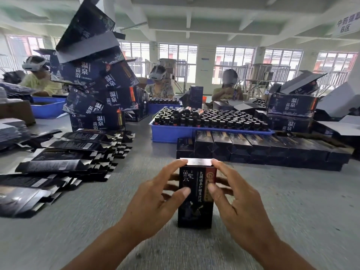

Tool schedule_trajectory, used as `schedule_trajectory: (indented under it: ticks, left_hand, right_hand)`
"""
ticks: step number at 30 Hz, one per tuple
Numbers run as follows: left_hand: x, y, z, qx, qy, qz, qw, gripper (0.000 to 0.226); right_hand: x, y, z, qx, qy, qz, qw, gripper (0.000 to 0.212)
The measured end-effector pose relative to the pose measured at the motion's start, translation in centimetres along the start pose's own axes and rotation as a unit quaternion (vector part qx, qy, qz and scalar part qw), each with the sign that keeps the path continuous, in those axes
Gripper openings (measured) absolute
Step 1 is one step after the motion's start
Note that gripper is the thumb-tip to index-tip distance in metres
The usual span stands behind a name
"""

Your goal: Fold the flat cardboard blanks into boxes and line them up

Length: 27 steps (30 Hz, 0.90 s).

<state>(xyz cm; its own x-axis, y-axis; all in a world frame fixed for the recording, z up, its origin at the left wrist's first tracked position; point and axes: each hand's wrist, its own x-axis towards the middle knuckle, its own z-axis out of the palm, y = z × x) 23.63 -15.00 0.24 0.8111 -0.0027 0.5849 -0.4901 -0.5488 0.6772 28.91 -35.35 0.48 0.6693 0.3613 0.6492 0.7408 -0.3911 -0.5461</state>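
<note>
Box: a dark printed carton (195,197) standing upright on the grey table (292,211), near the front edge and centred between the two hands; its pale top flap (195,162) is raised at the far upper edge.
Left hand: the left hand (155,199) grips the box's left side, thumb on the front face, index fingertip on the left end of the flap, other fingers curled behind the box.
Right hand: the right hand (235,197) grips the right side in mirror fashion, thumb on the front face, index fingertip on the right end of the flap.
Row: finished boxes (261,148) lie side by side in a stacked row just beyond the held box, reaching toward the right.
Blanks: flat blanks (64,162) lie fanned in overlapping piles on the table to the left, well apart from the hands.
Tray: a blue tray (171,133) packed with dark bottles (214,118) stands behind the row.
Stack: large printed cartons (97,88) are piled in a leaning stack at left rear; more cartons stand at right rear.
Workers: three people (159,84) sit at the far side of the table, two wearing headsets.
</note>
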Motion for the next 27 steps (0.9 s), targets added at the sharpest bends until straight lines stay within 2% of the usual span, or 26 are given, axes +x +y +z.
schedule_trajectory:
  ticks: [3,5,10,12,15,18,20,22,24,27]
  left_hand:
    - [0.3,-0.4,-0.1,-0.025,0.021,-0.047,0.998,0.054]
    - [0.5,-1.0,-0.5,-0.069,0.052,-0.112,0.990,0.052]
    - [1.2,-2.6,-1.2,-0.195,0.091,-0.293,0.931,0.043]
    - [1.4,-2.9,-1.1,-0.217,0.097,-0.324,0.916,0.041]
    - [1.6,-3.4,-1.1,-0.225,0.107,-0.329,0.911,0.045]
    - [1.9,-4.4,-1.5,-0.228,0.142,-0.318,0.909,0.051]
    - [1.9,-5.2,-1.9,-0.198,0.171,-0.307,0.915,0.054]
    - [1.7,-6.1,-1.9,-0.079,0.167,-0.283,0.941,0.055]
    - [1.6,-6.4,-1.6,0.037,0.133,-0.256,0.957,0.051]
    - [1.9,-6.2,-1.0,0.145,0.055,-0.230,0.961,0.047]
  right_hand:
    - [-0.4,0.4,0.5,-0.041,-0.069,0.028,0.996,0.072]
    - [-0.5,0.5,0.7,-0.062,-0.106,0.027,0.992,0.084]
    - [-0.6,0.3,1.8,-0.195,-0.174,-0.088,0.961,0.088]
    - [-0.6,0.2,2.2,-0.232,-0.162,-0.124,0.951,0.089]
    - [0.1,0.5,2.6,-0.303,-0.137,-0.145,0.932,0.091]
    - [1.0,1.3,3.9,-0.362,-0.096,-0.207,0.904,0.076]
    - [2.2,1.9,4.9,-0.383,-0.070,-0.233,0.891,0.066]
    - [4.2,2.8,5.9,-0.389,-0.044,-0.221,0.893,0.056]
    - [7.4,3.7,6.8,-0.402,-0.039,-0.172,0.898,0.059]
    - [12.6,5.7,8.3,-0.438,-0.098,-0.069,0.891,0.069]
